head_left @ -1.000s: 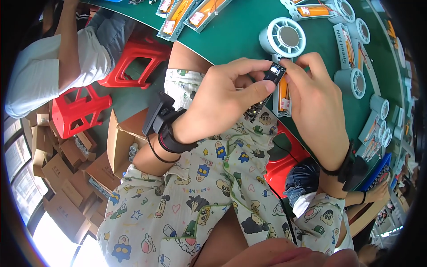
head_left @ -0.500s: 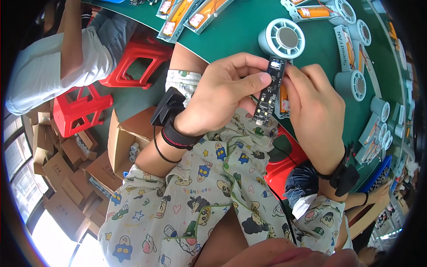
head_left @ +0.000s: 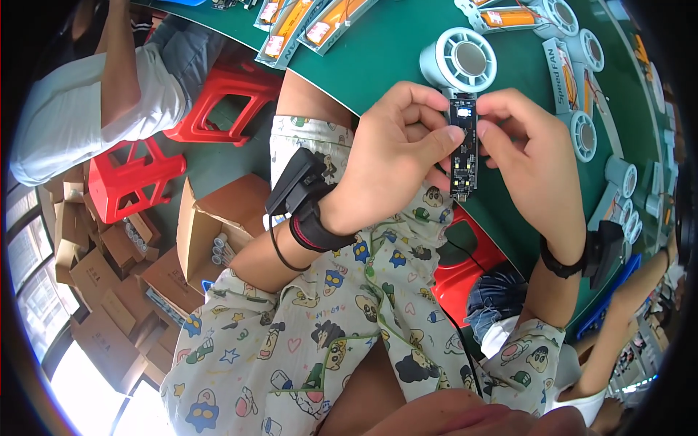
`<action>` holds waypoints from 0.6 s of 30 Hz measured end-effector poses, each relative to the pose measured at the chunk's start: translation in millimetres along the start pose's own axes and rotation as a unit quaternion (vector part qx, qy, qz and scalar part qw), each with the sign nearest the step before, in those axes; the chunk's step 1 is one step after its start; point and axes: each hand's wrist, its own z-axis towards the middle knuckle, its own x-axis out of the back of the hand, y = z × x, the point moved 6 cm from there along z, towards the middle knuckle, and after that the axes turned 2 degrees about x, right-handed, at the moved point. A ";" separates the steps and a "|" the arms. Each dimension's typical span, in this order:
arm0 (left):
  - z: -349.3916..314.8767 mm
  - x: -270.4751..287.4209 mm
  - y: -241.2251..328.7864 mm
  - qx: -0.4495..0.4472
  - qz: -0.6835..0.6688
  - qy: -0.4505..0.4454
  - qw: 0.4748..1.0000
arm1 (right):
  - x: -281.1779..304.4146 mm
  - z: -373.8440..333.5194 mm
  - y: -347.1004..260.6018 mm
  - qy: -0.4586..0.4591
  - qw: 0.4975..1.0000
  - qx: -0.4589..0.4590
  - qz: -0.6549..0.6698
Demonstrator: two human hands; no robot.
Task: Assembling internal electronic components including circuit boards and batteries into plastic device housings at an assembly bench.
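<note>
"What's being held there?"

"A black board [head_left: 464, 156], right of centre in the upper half of the frame. Its long side runs up and down, with a bright pale patch near the top end and a small metal port [head_left: 462, 197] at the bottom."

"How does the left hand [head_left: 396, 149] have it?"

"Its grip is closed on the board: the thumb lies flat on the face, the other fingers at the left edge and partly out of sight."

"And the right hand [head_left: 539, 156]?"

"Thumb and forefinger sit at the board's right edge, their tips a little apart. Whether that grip has hold of anything, I cannot tell."

"What's just above the board?"

"A pale blue fan [head_left: 465, 58], with a round grille. The board lies in line with the fan's handle and hides most of it, so I can't tell whether the 2 touch."

"Anything more on the green tabletop [head_left: 378, 73]?"

"Other fans [head_left: 583, 136] down the right side, and handles [head_left: 292, 51] with orange batteries [head_left: 336, 16] at the top, left of centre."

"Beyond that?"

"2 red stools [head_left: 240, 78] at the upper left beside a person [head_left: 69, 109] in a white shirt, and brown boxes [head_left: 105, 334] at the lower left."
</note>
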 end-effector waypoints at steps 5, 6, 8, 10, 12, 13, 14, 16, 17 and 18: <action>4.7 -1.0 3.7 -0.039 0.032 0.030 0.998 | -2.9 7.0 13.0 -0.018 0.993 -0.072 0.087; 6.0 -2.0 3.2 -0.035 0.035 0.025 0.998 | -3.5 7.9 14.9 -0.028 0.992 -0.081 0.091; 8.0 -4.1 4.9 -0.032 0.039 0.019 0.999 | -3.7 11.3 19.7 -0.031 0.990 -0.081 0.108; 9.6 -5.1 11.7 -0.028 0.071 0.036 0.996 | -5.0 14.8 25.4 -0.037 0.986 -0.080 0.142; 1.0 -6.4 14.6 -0.035 0.090 0.051 0.994 | -7.7 7.1 25.9 -0.040 0.984 -0.083 0.150; -1.8 -11.9 12.7 -0.035 0.157 0.043 0.986 | -4.5 6.7 25.1 -0.041 0.984 -0.080 0.156; 2.8 -10.0 11.2 -0.045 0.228 0.038 0.972 | -4.5 16.6 25.2 -0.040 0.984 -0.065 0.163; 8.3 -5.8 12.6 -0.133 0.371 0.076 0.916 | -5.4 17.3 30.5 -0.029 0.983 -0.082 0.162; 8.0 -9.0 15.1 -0.209 0.437 0.109 0.868 | -3.6 16.0 33.7 -0.011 0.980 -0.088 0.178; 4.4 -7.9 18.0 -0.229 0.447 0.129 0.855 | -6.4 12.1 37.1 0.004 0.976 -0.099 0.196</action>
